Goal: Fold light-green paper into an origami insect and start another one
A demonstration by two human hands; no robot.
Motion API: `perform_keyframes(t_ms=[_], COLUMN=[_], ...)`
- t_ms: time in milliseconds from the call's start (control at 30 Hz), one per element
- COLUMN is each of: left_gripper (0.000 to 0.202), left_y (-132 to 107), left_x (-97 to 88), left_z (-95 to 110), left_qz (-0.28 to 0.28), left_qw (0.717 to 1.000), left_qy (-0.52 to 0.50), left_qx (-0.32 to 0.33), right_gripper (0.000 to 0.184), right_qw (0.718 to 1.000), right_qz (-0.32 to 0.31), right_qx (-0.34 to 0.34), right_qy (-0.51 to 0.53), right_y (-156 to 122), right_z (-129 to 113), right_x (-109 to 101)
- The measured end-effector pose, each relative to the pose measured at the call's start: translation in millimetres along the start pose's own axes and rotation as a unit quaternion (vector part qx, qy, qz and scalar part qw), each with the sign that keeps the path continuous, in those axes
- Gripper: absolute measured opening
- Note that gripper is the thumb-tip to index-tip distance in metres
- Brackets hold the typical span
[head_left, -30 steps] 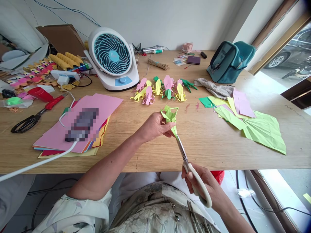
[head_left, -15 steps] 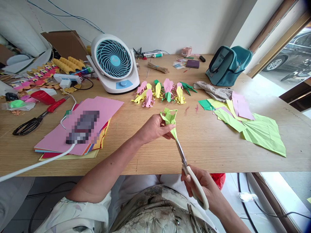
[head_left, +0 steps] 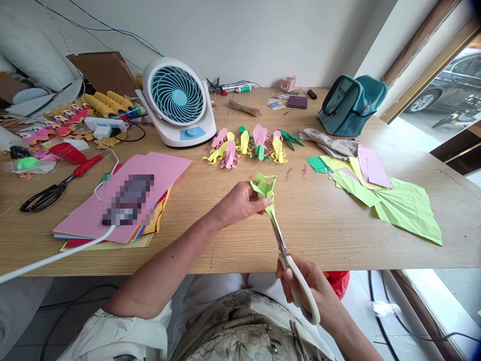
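My left hand point(head_left: 242, 204) pinches a light green folded paper piece point(head_left: 264, 186) between thumb and fingers, above the table near its front edge. The paper has pointed flaps at the top and narrows to a tip below. My right hand point(head_left: 304, 281) is closed round the white handles of a pair of scissors point(head_left: 300, 286). The scissor blades point up and away from me, and their tips meet the lower end of the green paper. Just how far the blades are apart is hard to see. Fingers of my left hand behind the paper are hidden.
Several pink, yellow and green folded paper figures point(head_left: 246, 145) stand mid-table. Paper sheets point(head_left: 408, 210) lie at right, near a teal bag point(head_left: 351, 105). At left are a fan point(head_left: 176, 95), a coloured paper stack point(head_left: 165, 168) with a blurred device, and black-and-red scissors point(head_left: 48, 195).
The scissors and my right hand have shifted very slightly left against the table. The green paper stays in my left hand, the blades still at its lower tip. The view has tilted slightly.
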State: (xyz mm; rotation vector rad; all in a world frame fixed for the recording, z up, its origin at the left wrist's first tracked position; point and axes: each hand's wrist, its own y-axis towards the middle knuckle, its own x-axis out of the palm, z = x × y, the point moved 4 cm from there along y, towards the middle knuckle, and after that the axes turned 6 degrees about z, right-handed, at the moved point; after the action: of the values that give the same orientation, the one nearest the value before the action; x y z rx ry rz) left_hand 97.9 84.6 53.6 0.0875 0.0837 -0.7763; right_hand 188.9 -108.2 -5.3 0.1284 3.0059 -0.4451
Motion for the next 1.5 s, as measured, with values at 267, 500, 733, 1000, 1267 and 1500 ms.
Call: perform_keyframes(t_ms=[267, 500, 733, 1000, 1267, 1500], left_gripper=[0.024, 0.025, 0.03, 0.046, 0.045, 0.043], left_y=[-1.5, -4.2, -5.3, -5.9, -3.7, -4.1], left_x=[-2.2, -0.5, 1.9, -0.1, -3.8, -1.6], left_z=[4.2, 4.7, 2.9, 4.3, -0.1, -2.3], left_qz=[0.016, 0.007, -0.014, -0.015, 0.037, 0.046], left_qw=[1.0, 1.0, 0.999, 0.998, 0.996, 0.995], left_qy=[-0.014, -0.015, -0.023, -0.045, -0.072, -0.074], left_qx=[-0.004, -0.007, -0.017, -0.034, -0.044, -0.041], right_gripper=[0.049, 0.047, 0.049, 0.051, 0.048, 0.047], right_qw=[1.0, 1.0, 1.0, 1.0, 1.0, 1.0], right_qz=[0.014, 0.012, 0.019, 0.021, 0.02, 0.021], right_qx=[0.004, 0.0, -0.006, -0.005, -0.009, -0.015], right_qy=[0.008, 0.017, 0.005, 0.012, 0.021, 0.009], right_y=[0.6, 3.3, 5.3, 4.6, 4.7, 8.1], right_z=[-0.1, 0.7, -4.8, -5.8, -3.3, -3.6], right_x=[4.7, 5.5, 6.1, 6.3, 6.9, 6.8])
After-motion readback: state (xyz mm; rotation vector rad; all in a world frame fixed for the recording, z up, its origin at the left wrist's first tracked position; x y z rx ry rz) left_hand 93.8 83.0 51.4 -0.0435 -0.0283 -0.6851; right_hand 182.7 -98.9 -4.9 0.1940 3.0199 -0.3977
